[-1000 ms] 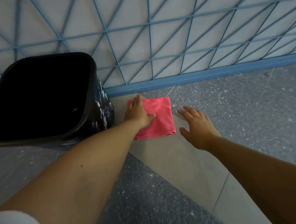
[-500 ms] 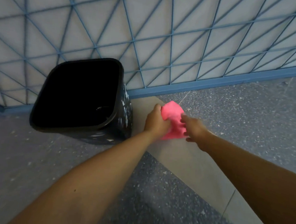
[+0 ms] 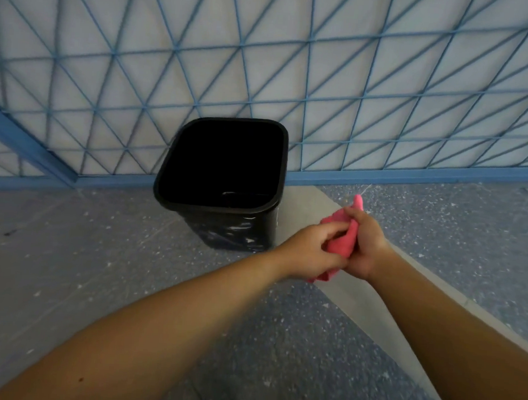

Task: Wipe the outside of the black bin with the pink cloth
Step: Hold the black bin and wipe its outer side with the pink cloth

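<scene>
No words, labels or numbers for me to read here. The black bin [image 3: 227,179] in front of me has only pale smears on its side, no lettering I can make out.

An indoor utility or institutional space is suggested; speckled grey flooring [image 3: 105,283] is seen beneath the hands; a blue lattice partition [image 3: 324,80] is set beyond them; a pale floor strip [image 3: 373,315] runs beneath them.

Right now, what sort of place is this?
Probably an indoor corridor or utility corner: a speckled grey floor, a pale wall with blue lattice and a black bin standing against it.
</scene>
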Motion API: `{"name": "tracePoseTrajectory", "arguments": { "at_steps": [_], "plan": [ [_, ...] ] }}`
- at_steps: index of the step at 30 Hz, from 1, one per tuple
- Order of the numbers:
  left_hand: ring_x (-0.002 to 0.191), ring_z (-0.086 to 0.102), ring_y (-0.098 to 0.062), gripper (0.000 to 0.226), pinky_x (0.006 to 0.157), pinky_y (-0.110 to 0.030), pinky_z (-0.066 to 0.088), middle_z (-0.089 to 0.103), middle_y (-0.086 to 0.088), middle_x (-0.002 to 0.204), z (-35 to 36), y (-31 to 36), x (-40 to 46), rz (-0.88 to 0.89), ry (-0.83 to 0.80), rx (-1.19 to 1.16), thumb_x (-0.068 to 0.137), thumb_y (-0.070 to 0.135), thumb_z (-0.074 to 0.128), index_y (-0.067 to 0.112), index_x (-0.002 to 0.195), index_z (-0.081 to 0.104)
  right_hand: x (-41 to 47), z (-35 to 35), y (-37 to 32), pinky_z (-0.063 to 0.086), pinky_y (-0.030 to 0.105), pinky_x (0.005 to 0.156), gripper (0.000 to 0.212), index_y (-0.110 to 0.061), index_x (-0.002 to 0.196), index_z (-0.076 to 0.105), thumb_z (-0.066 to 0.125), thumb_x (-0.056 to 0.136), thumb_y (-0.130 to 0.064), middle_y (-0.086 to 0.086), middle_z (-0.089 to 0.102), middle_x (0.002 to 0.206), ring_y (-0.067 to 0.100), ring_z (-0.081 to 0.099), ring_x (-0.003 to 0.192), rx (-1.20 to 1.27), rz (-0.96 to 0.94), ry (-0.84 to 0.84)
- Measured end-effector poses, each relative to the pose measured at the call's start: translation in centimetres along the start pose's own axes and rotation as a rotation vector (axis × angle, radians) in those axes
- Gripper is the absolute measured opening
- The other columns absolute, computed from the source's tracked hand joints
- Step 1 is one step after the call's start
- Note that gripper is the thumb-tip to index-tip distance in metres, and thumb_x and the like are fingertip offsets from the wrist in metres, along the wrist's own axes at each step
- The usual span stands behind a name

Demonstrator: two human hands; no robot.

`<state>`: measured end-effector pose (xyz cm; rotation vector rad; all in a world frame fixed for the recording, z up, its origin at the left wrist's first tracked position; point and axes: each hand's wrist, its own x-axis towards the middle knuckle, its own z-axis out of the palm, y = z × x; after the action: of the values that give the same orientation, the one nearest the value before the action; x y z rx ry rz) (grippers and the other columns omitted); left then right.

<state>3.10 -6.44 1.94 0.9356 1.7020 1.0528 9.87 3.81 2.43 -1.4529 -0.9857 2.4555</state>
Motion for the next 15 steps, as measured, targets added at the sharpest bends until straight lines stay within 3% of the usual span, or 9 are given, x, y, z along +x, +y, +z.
{"name": "tracePoseTrajectory", "arguments": {
  "at_steps": [2,3,5,7,10,12,14,15],
  "plan": [
    [0.111,0.064,-0.017,0.058,0.092,-0.019,0.051,0.064,-0.014,0.128,-1.4,0.9,-0.8,0.015,-0.014,0.040,0.085,-0.003,0.063,0.008,0.140,0.049,-0.6,0.4,0.1,0.058,0.046,0.065,0.026,-0.013,0.096,0.059,0.043,0.111,-0.027,0.018,0.072,0.059,0.031,0.074,0.059,0.015,-0.020,0.030],
    [0.115,0.060,-0.015,0.051,0.095,-0.015,0.048,0.062,-0.016,0.130,-2.4,1.5,-1.2,0.023,-0.021,0.057,0.087,-0.005,0.063,0.003,0.136,0.052,-0.9,0.6,0.1,0.062,0.044,0.064,0.021,-0.015,0.101,0.058,0.043,0.110,-0.026,0.022,0.074,0.067,0.031,0.076,0.059,0.020,-0.041,0.028],
    [0.104,0.064,-0.015,0.033,0.089,-0.017,0.049,0.068,-0.018,0.118,-4.8,2.7,-2.2,0.076,-0.005,0.084,0.090,-0.004,0.063,-0.001,0.123,0.061,-1.4,1.2,-0.2,0.062,0.049,0.084,0.017,-0.022,0.103,0.057,0.042,0.111,-0.024,0.025,0.074,0.094,0.035,0.076,0.079,0.062,-0.105,0.002],
    [0.085,0.068,-0.015,0.017,0.077,-0.021,0.053,0.073,-0.016,0.100,-7.3,4.4,-3.2,0.148,0.101,0.090,0.091,0.002,0.064,0.005,0.108,0.067,-2.1,1.8,-0.8,0.052,0.054,0.103,0.027,-0.024,0.092,0.059,0.041,0.112,-0.021,0.020,0.069,0.106,0.034,0.068,0.095,0.084,-0.198,0.014],
    [0.071,0.063,-0.009,0.006,0.068,-0.019,0.049,0.070,0.000,0.083,-10.0,5.4,-3.4,0.266,0.525,0.180,0.094,0.013,0.062,0.013,0.096,0.068,-2.7,2.6,-0.9,0.054,0.045,0.079,0.030,-0.031,0.089,0.057,0.042,0.112,-0.019,0.008,0.070,0.101,0.025,0.065,0.089,0.155,-0.293,-0.022],
    [0.082,0.063,-0.013,0.023,0.077,-0.029,0.049,0.065,0.006,0.089,-10.8,5.1,-2.9,0.192,0.707,0.416,0.098,0.034,0.054,0.016,0.100,0.066,-2.5,3.1,-0.2,0.053,0.041,0.075,0.030,-0.039,0.098,0.056,0.040,0.110,-0.017,0.004,0.075,0.102,0.024,0.067,0.090,0.219,-0.324,-0.030],
    [0.103,0.062,-0.026,0.051,0.082,-0.036,0.045,0.064,-0.003,0.108,-10.8,4.1,-2.9,-0.042,0.562,0.676,0.099,0.057,0.033,0.018,0.110,0.064,-1.8,3.1,1.1,0.055,0.042,0.078,0.033,-0.043,0.107,0.057,0.038,0.109,-0.016,0.001,0.081,0.092,0.023,0.069,0.089,0.292,-0.332,-0.009],
    [0.109,0.060,-0.030,0.063,0.083,-0.037,0.043,0.064,-0.007,0.115,-10.6,3.3,-3.0,-0.138,0.447,0.791,0.097,0.066,0.024,0.019,0.114,0.062,-1.4,3.1,1.9,0.055,0.041,0.079,0.032,-0.037,0.117,0.060,0.037,0.109,-0.017,0.002,0.080,0.090,0.022,0.068,0.087,0.311,-0.327,-0.003]
  ]
}}
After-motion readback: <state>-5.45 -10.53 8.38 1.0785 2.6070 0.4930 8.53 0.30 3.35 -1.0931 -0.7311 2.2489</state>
